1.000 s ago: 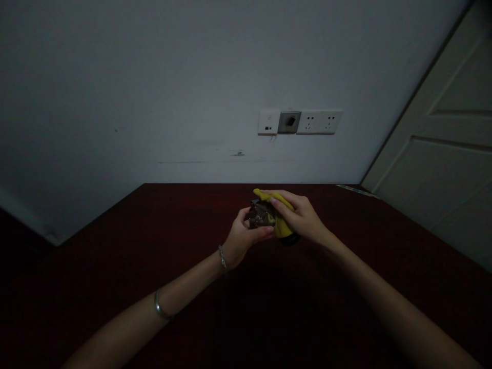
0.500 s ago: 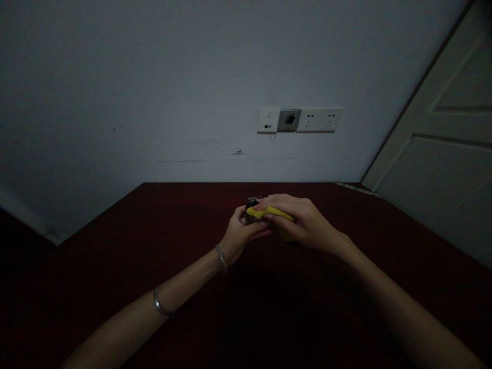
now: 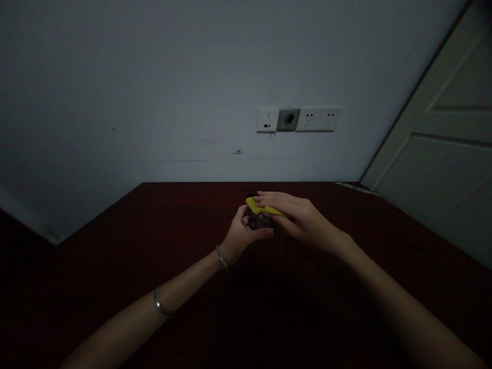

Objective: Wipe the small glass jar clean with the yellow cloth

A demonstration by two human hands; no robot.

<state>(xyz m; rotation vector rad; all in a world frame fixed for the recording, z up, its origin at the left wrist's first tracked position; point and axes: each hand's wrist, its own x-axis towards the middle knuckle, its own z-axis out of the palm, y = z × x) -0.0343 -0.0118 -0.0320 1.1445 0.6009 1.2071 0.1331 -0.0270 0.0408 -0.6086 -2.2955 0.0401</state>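
Hands (image 3: 240, 236) (image 3: 303, 215) curled: left around dark object (image 3: 259, 222), right over yellow cloth (image 3: 252, 206), higher than before

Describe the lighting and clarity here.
Head view: dim throughout, the wall darkening toward the left edge; head view: the red tabletop nearly black below the left hand and right hand; head view: the yellow cloth stands out, the dark object barely readable.
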